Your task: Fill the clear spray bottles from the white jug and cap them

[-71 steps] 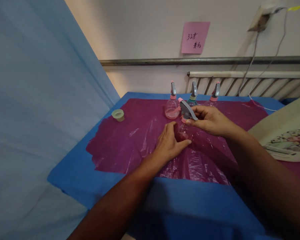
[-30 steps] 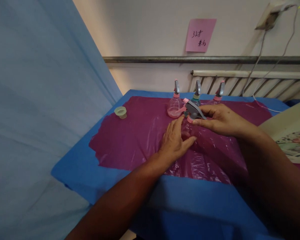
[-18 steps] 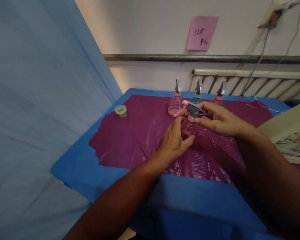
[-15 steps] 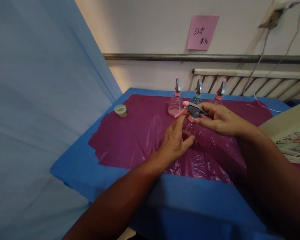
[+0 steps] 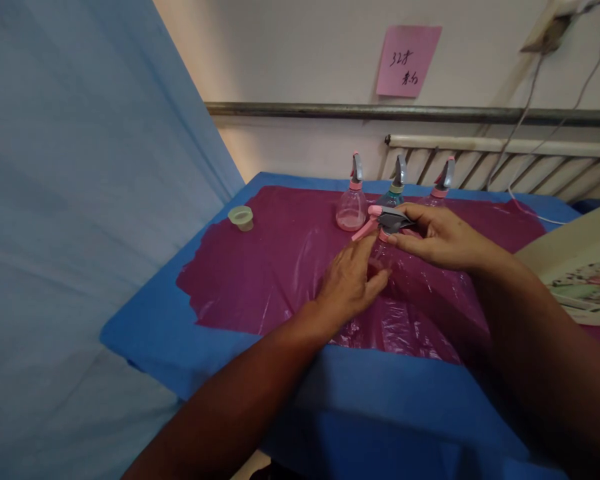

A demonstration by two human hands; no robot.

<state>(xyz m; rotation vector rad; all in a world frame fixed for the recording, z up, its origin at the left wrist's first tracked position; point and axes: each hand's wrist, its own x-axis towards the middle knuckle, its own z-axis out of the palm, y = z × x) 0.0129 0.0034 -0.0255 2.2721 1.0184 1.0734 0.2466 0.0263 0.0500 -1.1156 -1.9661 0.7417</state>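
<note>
A clear spray bottle (image 5: 381, 251) stands between my hands, topped by a grey and pink trigger head (image 5: 391, 221). With fingers and thumb wrapped round its body, my left hand (image 5: 349, 277) grips the bottle from the left. My right hand (image 5: 437, 235) is closed on the trigger head, its thumb by the pink collar. Behind them is a spray bottle with pink liquid (image 5: 351, 212). Beside it stands a teal spray bottle (image 5: 393, 195), partly covered. A third, pink-topped spray bottle (image 5: 439, 193) is mostly hidden by my right hand.
A small pale cup (image 5: 241, 219) is at the left on the purple plastic sheet (image 5: 260, 267), which lies over a blue table cover (image 5: 155, 333). A cream printed object (image 5: 580, 260) stands at the right. A blue curtain (image 5: 80, 200) hangs left; a radiator (image 5: 480, 160) is behind.
The trigger head sits slightly lower and is turned a little between my hands. My grip looks nearly the same, and the view has shifted slightly.
</note>
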